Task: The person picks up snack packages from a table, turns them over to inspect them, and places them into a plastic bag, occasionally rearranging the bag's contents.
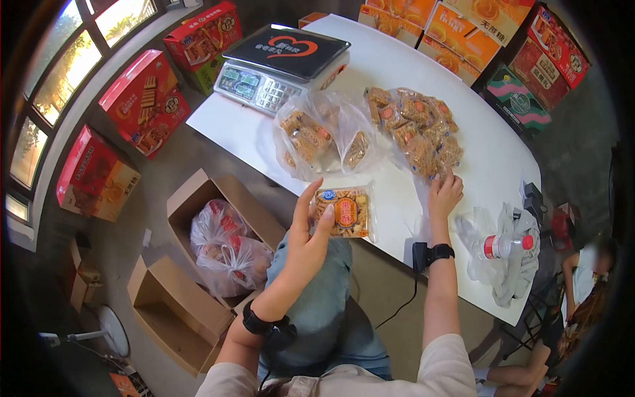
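My left hand [305, 241] holds a clear-wrapped snack packet [349, 215] with an orange label, the thumb across its face and the index finger stretched up beside it. The packet is over the table's near edge. My right hand [445, 196] is at the near end of a pile of similar wrapped snack packets [418, 126], fingers apart and fingertips at the lowest packets. Whether they touch one is hard to tell. Left of the pile, a thin clear plastic bag [340, 126] sits open with several packets inside. Both wrists wear black straps.
A digital scale [281, 69] stands on the white table [486, 165] at the back left. A bottle [508, 247] lies on plastic bags at the right. Cardboard boxes [175, 311] are on the floor at left, one holding filled bags. Gift boxes [147, 102] line the walls. Another person [582, 284] is at far right.
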`<state>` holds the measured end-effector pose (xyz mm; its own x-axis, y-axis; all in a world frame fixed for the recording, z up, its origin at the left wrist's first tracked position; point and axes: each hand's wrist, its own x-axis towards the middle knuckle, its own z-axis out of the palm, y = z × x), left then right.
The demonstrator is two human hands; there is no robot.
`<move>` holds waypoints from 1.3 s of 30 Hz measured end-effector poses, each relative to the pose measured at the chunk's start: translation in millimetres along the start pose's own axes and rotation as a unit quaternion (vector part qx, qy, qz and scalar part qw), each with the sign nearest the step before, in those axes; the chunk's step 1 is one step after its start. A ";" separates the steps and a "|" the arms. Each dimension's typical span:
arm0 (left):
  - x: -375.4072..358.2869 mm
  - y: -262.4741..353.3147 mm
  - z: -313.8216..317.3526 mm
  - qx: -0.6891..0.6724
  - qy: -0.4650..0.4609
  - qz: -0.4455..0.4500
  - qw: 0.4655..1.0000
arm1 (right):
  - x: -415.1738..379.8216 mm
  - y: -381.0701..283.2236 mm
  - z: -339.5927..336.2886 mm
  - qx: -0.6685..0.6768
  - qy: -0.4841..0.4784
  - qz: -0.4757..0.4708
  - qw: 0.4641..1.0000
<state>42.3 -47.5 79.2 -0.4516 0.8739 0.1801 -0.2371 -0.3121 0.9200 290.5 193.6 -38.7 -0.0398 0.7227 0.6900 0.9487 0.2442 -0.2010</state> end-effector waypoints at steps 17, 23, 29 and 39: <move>9.6 -12.9 -0.2 0.008 0.028 -0.042 0.999 | -17.6 -152.0 -128.9 0.415 -0.139 -0.327 0.838; 8.3 -24.0 -15.1 -0.039 0.033 -0.103 0.993 | -3.2 -154.5 -130.5 0.420 -0.093 -0.186 0.883; 20.0 -25.2 -15.6 0.292 0.156 0.078 0.940 | 19.4 -198.9 -117.9 0.462 -0.136 0.001 0.876; 26.5 -23.7 -14.6 0.359 0.101 0.095 0.923 | 4.0 -258.3 -9.5 0.496 -0.480 0.140 0.710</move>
<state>23.5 -22.4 57.1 -0.5948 0.7186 0.3605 0.4620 -0.0614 0.8847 48.3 127.4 22.6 -0.5405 0.8241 -0.1693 0.2920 -0.0050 -0.9564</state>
